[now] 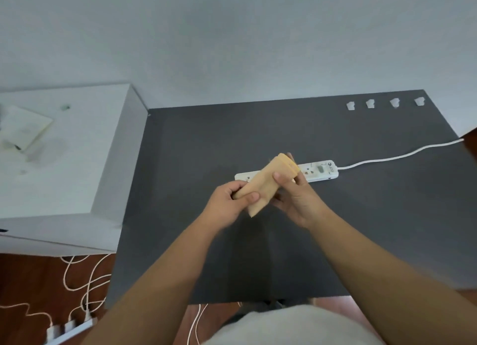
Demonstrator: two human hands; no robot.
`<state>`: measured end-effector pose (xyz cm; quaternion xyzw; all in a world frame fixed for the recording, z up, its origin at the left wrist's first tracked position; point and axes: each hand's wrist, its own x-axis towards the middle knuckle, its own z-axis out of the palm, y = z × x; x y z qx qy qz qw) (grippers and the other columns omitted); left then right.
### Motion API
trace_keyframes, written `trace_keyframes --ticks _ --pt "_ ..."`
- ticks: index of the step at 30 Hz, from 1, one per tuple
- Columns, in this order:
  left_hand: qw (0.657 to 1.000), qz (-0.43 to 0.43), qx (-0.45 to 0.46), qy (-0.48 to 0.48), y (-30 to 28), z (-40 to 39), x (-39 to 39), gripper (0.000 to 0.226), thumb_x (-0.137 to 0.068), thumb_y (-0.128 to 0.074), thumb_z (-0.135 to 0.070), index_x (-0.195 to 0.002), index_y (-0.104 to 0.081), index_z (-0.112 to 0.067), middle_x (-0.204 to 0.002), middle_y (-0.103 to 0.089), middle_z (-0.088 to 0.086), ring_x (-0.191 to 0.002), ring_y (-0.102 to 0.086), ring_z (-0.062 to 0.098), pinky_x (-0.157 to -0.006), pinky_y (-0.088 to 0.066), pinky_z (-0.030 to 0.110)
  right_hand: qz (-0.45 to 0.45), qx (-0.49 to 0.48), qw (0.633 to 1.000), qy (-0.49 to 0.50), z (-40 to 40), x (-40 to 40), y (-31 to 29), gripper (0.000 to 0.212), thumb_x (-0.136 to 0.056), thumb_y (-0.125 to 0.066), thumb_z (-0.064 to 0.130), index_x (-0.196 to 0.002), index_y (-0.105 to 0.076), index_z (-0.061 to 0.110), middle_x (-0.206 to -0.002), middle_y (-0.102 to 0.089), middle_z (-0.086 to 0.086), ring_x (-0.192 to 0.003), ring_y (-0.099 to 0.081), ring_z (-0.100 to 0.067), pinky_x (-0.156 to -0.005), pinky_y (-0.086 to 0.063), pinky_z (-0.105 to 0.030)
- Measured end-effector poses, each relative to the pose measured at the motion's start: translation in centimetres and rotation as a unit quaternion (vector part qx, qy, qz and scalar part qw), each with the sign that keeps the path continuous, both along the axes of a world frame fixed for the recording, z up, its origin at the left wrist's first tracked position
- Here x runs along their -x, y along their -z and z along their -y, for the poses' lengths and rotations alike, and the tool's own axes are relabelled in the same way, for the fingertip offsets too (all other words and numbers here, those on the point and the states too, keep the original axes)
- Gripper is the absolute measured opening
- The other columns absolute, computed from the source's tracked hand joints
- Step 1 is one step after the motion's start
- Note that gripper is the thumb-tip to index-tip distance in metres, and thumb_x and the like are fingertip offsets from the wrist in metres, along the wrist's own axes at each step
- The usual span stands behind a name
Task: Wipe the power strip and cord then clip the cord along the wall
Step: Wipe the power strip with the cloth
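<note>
Both hands on a folded tan cloth, held just over the power strip.

The left hand grips the near end of the cloth, fingers curled round it, and the right hand pinches the far part with its thumb on top, so neither hand is free. The white power strip lies flat on the dark grey table, just past the hands at 12 o'clock, its left half hidden behind the cloth. Its white cord runs off toward 2 o'clock to the table's right edge. Four small white clips sit in a row at the back edge by the wall, around 1 o'clock. A white box stands at 10 o'clock.
</note>
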<state>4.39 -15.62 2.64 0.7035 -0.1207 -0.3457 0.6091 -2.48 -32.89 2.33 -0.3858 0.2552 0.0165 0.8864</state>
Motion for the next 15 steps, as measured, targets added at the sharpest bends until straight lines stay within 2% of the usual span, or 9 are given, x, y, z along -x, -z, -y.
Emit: trace_keyframes --ticks 2,6,8,10,13,15 --pt "0.999 -0.029 0.020 -0.015 0.4 0.7 1.0 0.017 -0.082 -0.073 -0.013 -0.098 -0.068 -0.009 -0.088 -0.066 0.005 -0.081 -0.060 0.017 -0.075 -0.052 0.035 -0.043 -0.016 0.997 0.062 -0.7 -0.8 -0.2 0.074 -0.081 -0.072 0.014 -0.141 -0.035 0.036 -0.127 -0.060 -0.006 -0.109 -0.062 -0.027 -0.098 -0.049 -0.050" --pt "0.994 -0.068 0.038 -0.075 1.1 1.6 2.4 0.020 -0.082 -0.072 -0.010 -0.101 -0.067 -0.010 -0.093 -0.069 0.006 -0.083 -0.063 0.019 -0.071 -0.055 0.034 -0.108 -0.065 0.987 0.095 -1.4 -1.5 -0.7 0.040 -0.085 -0.069 0.014 -0.122 -0.055 0.005 -0.110 -0.065 -0.014 -0.099 -0.065 -0.026 -0.090 -0.053 -0.047" --pt "0.992 -0.068 0.043 -0.097 1.5 1.9 2.6 0.022 -0.077 -0.075 -0.017 -0.098 -0.069 -0.016 -0.095 -0.069 0.007 -0.085 -0.064 0.020 -0.074 -0.056 0.039 -0.132 -0.085 0.982 0.110 -1.3 -1.5 -0.6 0.029 -0.086 -0.069 0.015 -0.111 -0.060 0.002 -0.107 -0.067 -0.015 -0.098 -0.066 -0.026 -0.093 -0.052 -0.046" --pt "0.991 -0.068 0.038 -0.110 1.6 2.4 2.8 0.021 -0.074 -0.077 -0.020 -0.094 -0.069 -0.018 -0.094 -0.069 0.008 -0.087 -0.065 0.022 -0.079 -0.056 0.046 -0.127 -0.067 0.983 0.117 -0.8 -1.6 -0.6 0.020 -0.087 -0.068 0.017 -0.104 -0.063 0.006 -0.106 -0.069 -0.014 -0.098 -0.066 -0.025 -0.094 -0.051 -0.047" --pt "0.992 -0.048 -0.002 -0.118 1.8 3.3 2.7 0.015 -0.077 -0.079 -0.019 -0.088 -0.068 -0.019 -0.088 -0.070 0.005 -0.082 -0.065 0.021 -0.078 -0.056 0.042 -0.092 0.051 0.985 0.139 0.9 -2.7 -0.8 0.009 -0.094 -0.059 0.021 -0.101 -0.064 0.018 -0.099 -0.070 -0.004 -0.090 -0.067 -0.018 -0.084 -0.055 -0.039" --pt "0.993 0.009 -0.050 -0.105 2.3 3.6 2.2 0.017 -0.075 -0.080 -0.025 -0.089 -0.069 -0.024 -0.087 -0.072 -0.001 -0.079 -0.065 0.015 -0.078 -0.054 0.036 -0.073 0.215 0.966 0.122 2.8 -3.4 -1.0 0.011 -0.096 -0.055 0.027 -0.105 -0.061 0.027 -0.098 -0.069 0.002 -0.089 -0.066 -0.015 -0.082 -0.054 -0.034"
